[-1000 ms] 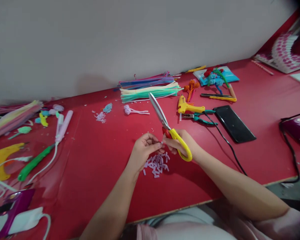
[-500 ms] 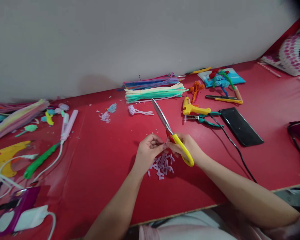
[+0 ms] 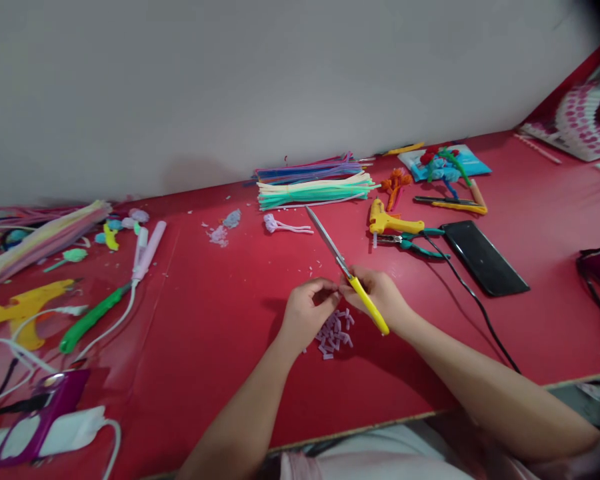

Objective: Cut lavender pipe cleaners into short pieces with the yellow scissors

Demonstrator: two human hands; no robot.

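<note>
Yellow-handled scissors [image 3: 347,277]: gripped in the right hand [image 3: 380,297], blades pointing up and away toward the wall; they look closed to me.
Right grip: fingers wrapped through and around the handle, clamped on it.
Left hand [image 3: 307,313]: fingertips pinched together right at the base of the blades, touching the right hand. What they pinch is too small for me to make out.
Lilac cut pieces [image 3: 335,331]: a loose heap on the red table [image 3: 220,313], just below and between the two hands.
Risk to skin: I judge the left fingertips sit very close to the cutting edge. A snip on so short a stub could nick them.
Risk to the heap: a freshly cut bit could spring off and scatter, or a wrist could sweep the pieces apart.
Risk nearby: a black cable [image 3: 473,300] runs from the glue gun [image 3: 387,220] just past the right forearm. I think an elbow could snag it and drag the gun.
</note>
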